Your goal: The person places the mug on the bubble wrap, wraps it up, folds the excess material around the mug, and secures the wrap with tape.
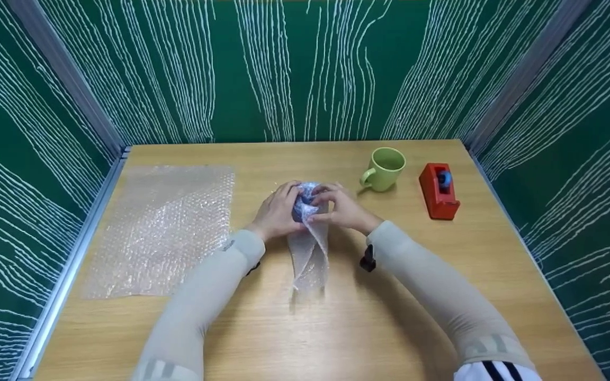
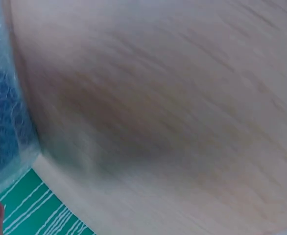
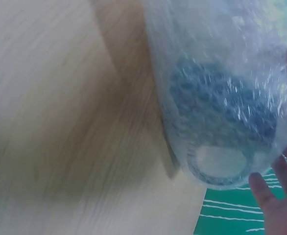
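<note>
At frame centre, the left hand (image 1: pixel 276 211) and right hand (image 1: pixel 342 209) both clasped a dark blue, bubble-wrapped round object (image 1: pixel 305 203) on the wooden surface (image 1: pixel 337 317).

Light wood bench (image 1: pixel 262 328), green walls w/ white streaks on 3 sides. Flat bubble-wrap sheet (image 1: pixel 162 227) lies at left. Mid-bench, a dark blue object in bubble wrap (image 1: pixel 307 233), loose end trailing toward the near edge. At right, green mug (image 1: pixel 384 169) and, just beside it, red tape dispenser (image 1: pixel 438 191).

Green mug (image 1: pixel 384 169), red tape dispenser (image 1: pixel 439 191) — flat bubble-wrap sheet (image 1: pixel 162 227), wooden table (image 1: pixel 337 328).
</note>
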### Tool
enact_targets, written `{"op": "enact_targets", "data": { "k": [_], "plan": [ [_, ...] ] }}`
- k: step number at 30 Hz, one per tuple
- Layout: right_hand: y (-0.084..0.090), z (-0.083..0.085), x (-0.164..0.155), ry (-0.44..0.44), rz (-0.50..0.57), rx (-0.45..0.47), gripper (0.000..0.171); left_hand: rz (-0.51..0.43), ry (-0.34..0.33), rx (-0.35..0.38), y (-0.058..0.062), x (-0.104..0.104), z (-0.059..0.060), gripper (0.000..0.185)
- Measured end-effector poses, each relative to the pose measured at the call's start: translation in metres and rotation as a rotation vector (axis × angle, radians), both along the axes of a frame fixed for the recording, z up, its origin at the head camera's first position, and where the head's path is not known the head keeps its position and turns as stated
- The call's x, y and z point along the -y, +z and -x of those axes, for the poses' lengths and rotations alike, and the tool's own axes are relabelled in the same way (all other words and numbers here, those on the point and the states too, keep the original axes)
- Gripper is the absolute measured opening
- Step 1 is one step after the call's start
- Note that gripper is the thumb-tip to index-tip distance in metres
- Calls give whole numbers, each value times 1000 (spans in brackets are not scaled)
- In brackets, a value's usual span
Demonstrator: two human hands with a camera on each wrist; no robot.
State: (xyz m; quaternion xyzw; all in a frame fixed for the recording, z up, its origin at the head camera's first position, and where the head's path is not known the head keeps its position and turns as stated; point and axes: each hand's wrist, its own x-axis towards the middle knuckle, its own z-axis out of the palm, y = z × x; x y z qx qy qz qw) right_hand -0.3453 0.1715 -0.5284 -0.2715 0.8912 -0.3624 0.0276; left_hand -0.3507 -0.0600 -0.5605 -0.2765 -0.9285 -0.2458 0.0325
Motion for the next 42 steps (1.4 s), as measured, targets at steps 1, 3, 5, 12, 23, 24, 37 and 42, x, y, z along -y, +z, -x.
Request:
{"op": "enact_targets", "data": {
  "k": [1,3,5,12,23,24,37,42],
  "plan": [
    [-1,0,2,-11,5,-9,36,1,9,-11,-1,-1,0,94],
    [-2,1,5,-34,14,-21,33,1,22,-30,-2,-2,-1,93],
    [-2,1,7,-50,24,-28,31,5,26,-37,-3,-3,-1,92],
    [-5,1,10,-58,34,-69,29,-27,-29,35,2,8,5,90],
    [-12,2,12,-49,98,-134,24,-71,-81,212,24,21,7,62],
    [-12,2,12,-57,98,-137,24,-81,-77,213,25,20,6,65],
    [-8,3,6,-100,224,21,19,-120,-134,245,28,25,12,68],
    [-9,0,2,-70,243,-30,24,-130,-136,279,32,27,12,67]
  ]
}}
